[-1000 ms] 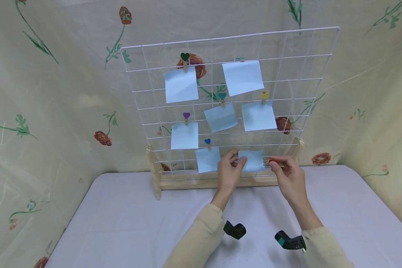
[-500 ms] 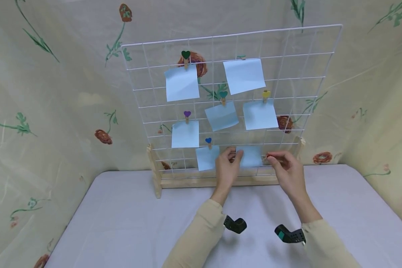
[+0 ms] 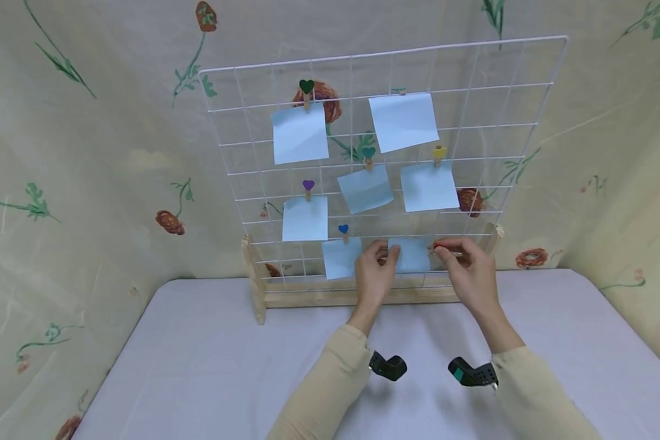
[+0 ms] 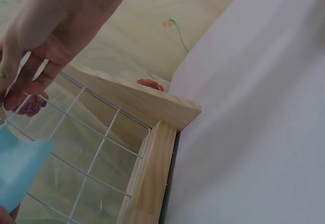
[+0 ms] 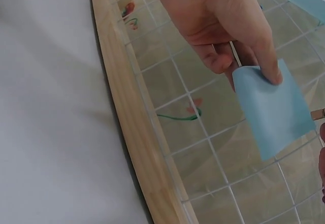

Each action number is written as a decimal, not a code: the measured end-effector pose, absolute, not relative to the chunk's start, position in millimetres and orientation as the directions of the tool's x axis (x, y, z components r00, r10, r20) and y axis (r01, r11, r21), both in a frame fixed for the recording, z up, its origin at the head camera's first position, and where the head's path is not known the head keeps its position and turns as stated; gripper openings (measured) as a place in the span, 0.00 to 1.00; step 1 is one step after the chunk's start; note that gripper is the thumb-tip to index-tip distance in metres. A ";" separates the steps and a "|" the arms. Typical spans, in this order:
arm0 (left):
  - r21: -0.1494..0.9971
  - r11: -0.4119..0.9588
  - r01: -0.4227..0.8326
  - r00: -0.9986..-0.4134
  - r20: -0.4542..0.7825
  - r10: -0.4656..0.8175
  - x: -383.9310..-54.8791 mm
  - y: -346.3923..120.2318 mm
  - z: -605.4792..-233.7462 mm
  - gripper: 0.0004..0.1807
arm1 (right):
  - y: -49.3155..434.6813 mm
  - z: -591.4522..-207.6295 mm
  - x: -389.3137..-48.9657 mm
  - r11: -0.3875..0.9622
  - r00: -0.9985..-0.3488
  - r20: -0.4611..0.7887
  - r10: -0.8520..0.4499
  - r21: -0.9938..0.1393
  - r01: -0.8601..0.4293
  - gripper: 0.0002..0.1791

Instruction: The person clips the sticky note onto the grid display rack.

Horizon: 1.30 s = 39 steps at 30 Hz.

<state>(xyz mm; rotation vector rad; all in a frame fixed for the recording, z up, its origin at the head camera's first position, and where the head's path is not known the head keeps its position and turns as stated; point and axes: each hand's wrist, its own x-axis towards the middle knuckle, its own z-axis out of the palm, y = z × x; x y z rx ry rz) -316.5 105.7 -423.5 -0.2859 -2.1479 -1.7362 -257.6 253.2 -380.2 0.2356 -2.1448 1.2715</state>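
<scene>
Beside the lower part of a white wire grid (image 3: 456, 131), my left hand (image 3: 374, 275) pinches the left edge of a light blue paper note (image 3: 414, 260). Its thumb lies over the front of the note in the right wrist view, and the other fingers are partly hidden behind. My right hand (image 3: 475, 281) pinches a small wooden clothespin (image 5: 318, 115) with a red top between thumb and index finger. The clothespin's tip is right at the note's right edge. In the left wrist view, the right hand (image 4: 56, 31) shows at the upper left, above the note (image 4: 20, 165).
Several blue notes hang on the grid from heart-topped clothespins, among them one with a blue heart (image 3: 343, 230) just left. A wooden stand (image 3: 308, 299) carries the grid on a white-covered table (image 3: 209, 366). Flowered cloth (image 3: 115, 153) surrounds it.
The right hand has moved slightly left and up, bringing the clothespin to the note's right edge. The left hand and the note rose slightly, then stayed nearly still.
</scene>
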 end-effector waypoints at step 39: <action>0.906 0.211 0.367 -0.903 0.401 -0.153 -318.1 116.6 -421.5 0.09 | 249.5 -379.8 -302.4 0.595 -0.759 0.637 0.138 -0.666 -0.450 0.07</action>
